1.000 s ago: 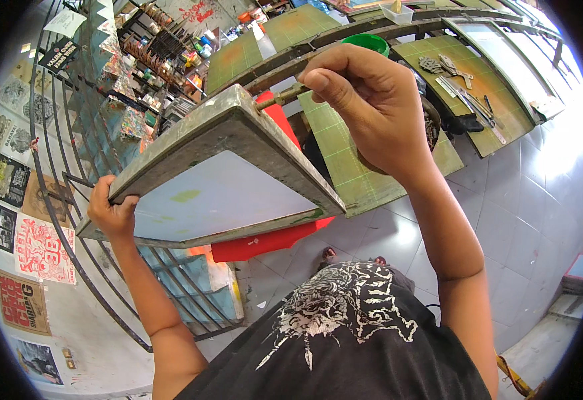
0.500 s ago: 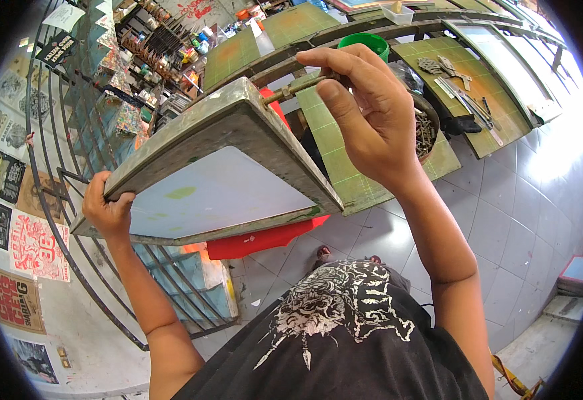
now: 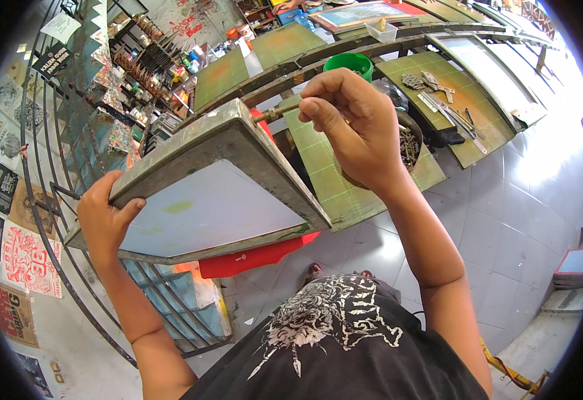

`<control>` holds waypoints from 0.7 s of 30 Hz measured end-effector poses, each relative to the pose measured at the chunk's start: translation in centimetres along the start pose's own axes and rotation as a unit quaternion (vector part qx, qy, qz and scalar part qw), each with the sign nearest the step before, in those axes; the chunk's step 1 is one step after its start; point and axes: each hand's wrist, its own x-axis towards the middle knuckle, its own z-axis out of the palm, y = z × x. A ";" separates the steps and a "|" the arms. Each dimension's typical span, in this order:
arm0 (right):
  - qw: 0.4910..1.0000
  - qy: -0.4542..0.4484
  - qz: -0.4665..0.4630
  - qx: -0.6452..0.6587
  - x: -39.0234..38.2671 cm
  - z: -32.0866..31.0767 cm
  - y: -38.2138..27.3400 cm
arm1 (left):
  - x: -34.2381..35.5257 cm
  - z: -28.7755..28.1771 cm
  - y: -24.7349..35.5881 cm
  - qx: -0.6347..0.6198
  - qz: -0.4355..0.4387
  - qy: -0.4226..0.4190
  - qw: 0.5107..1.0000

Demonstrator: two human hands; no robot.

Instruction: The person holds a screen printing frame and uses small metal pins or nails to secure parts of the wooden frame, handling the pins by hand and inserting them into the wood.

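Note:
My left hand [image 3: 107,213] grips the left side of a tilted, stained metal screen frame [image 3: 171,147] with a pale panel [image 3: 208,207] marked by yellow-green smudges. A long threaded brass-coloured bolt [image 3: 273,112] with a nut sticks out from the frame's upper right corner. My right hand [image 3: 351,127] has thumb and forefinger closed round the bolt's outer end. Behind it, a round container of metal hardware [image 3: 408,148] rests on a green gridded board [image 3: 365,213], partly hidden by that hand. Red fabric [image 3: 251,257] shows below the frame.
A green bucket [image 3: 348,61] stands behind. On the right board lie metal parts and long tools [image 3: 451,117]. Curved black rack rails [image 3: 51,247] run along the left beside posters. Shelves of jars [image 3: 165,73] stand behind. Another person's hand [image 3: 285,7] shows at the far back.
My right hand's fingers were looser half a second ago and are now closed on the bolt, lower in view. The frame and surroundings have shifted slightly in the picture. My left hand keeps its grip.

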 end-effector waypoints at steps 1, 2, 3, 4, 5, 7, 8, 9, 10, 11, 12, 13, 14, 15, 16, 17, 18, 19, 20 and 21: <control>1.000 -0.004 0.007 -0.017 0.3 -0.1 0.0 | 0.5 0.1 0.7 0.002 -0.003 -0.012 1.000; 1.000 0.007 -0.015 -0.021 0.5 0.0 0.4 | 0.6 0.0 1.3 0.002 0.002 -0.005 1.000; 1.000 0.005 -0.011 -0.014 0.7 0.0 0.6 | 0.9 0.2 1.3 -0.019 0.031 0.009 0.999; 1.000 0.002 -0.008 -0.007 0.9 0.0 0.6 | 1.3 0.4 1.1 -0.039 0.061 0.024 0.997; 1.000 -0.001 -0.004 -0.002 1.0 -0.1 0.7 | 1.4 0.6 1.0 -0.061 0.090 0.039 0.993; 1.000 0.000 -0.002 -0.016 0.9 -0.1 0.7 | 1.3 0.5 1.6 -0.094 0.044 -0.006 0.995; 1.000 0.000 -0.005 -0.028 0.9 0.0 0.5 | 1.3 0.3 2.1 -0.109 0.022 -0.030 0.993; 0.999 0.001 -0.007 -0.040 0.9 0.1 0.5 | 1.5 0.1 2.7 -0.130 0.020 -0.043 0.990; 0.997 0.001 -0.017 -0.071 0.9 0.1 0.6 | 1.7 -0.1 3.4 -0.151 0.018 -0.057 0.987; 0.996 0.000 -0.019 -0.087 1.0 -0.2 0.5 | 2.2 -0.2 4.5 -0.172 0.019 -0.070 0.982; 0.994 -0.005 -0.022 -0.103 1.0 -0.2 0.3 | 2.7 -0.2 5.5 -0.181 0.066 -0.056 0.980; 0.993 -0.009 -0.024 -0.118 1.0 -0.3 0.2 | 3.5 -0.1 6.7 -0.189 0.113 -0.041 0.975; 0.993 -0.007 -0.026 -0.117 1.1 -0.4 0.2 | 4.3 -0.2 8.2 -0.195 0.162 -0.028 0.967; 0.991 -0.011 -0.028 -0.134 1.1 -0.4 0.2 | 4.9 0.0 9.5 -0.215 0.174 -0.017 0.961; 0.988 -0.014 -0.029 -0.151 1.2 -0.4 0.2 | 5.5 0.3 10.8 -0.236 0.187 -0.006 0.954; 0.988 -0.015 -0.033 -0.152 1.4 -0.3 -0.1 | 5.9 -0.5 12.1 -0.241 0.198 0.002 0.950; 0.987 -0.014 -0.039 -0.157 1.4 -0.3 0.0 | 6.2 -0.1 13.0 -0.246 0.209 0.008 0.946; 0.986 -0.018 -0.032 -0.165 1.4 -0.3 -0.1 | 6.5 0.4 13.9 -0.252 0.221 0.014 0.942; 0.985 -0.022 -0.025 -0.171 1.4 -0.3 -0.3 | 6.7 0.6 14.3 -0.255 0.232 0.020 0.938; 0.984 -0.026 -0.018 -0.178 1.3 -0.4 -0.5 | 6.8 0.7 14.4 -0.235 0.232 0.019 0.944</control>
